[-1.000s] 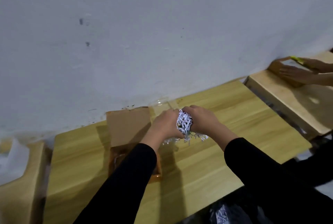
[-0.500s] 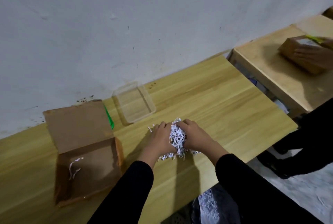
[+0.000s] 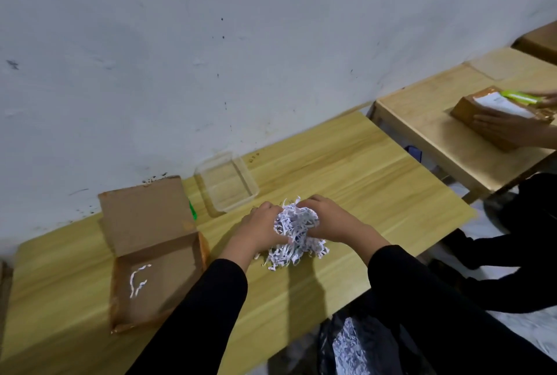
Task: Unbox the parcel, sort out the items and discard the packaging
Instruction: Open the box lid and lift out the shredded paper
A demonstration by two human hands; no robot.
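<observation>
Shredded paper [image 3: 297, 231] sits bunched between left hand [image 3: 260, 228] and right hand [image 3: 330, 221], both gripping it.

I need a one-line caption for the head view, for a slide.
Both hands, left and right, bunch shredded paper on the table, beside the open box and a clear tray.

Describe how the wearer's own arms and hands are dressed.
Both arms wear plain black long sleeves ending at the wrist. The left hand and right hand are bare: no gloves, rings, watch or markings visible.
</observation>
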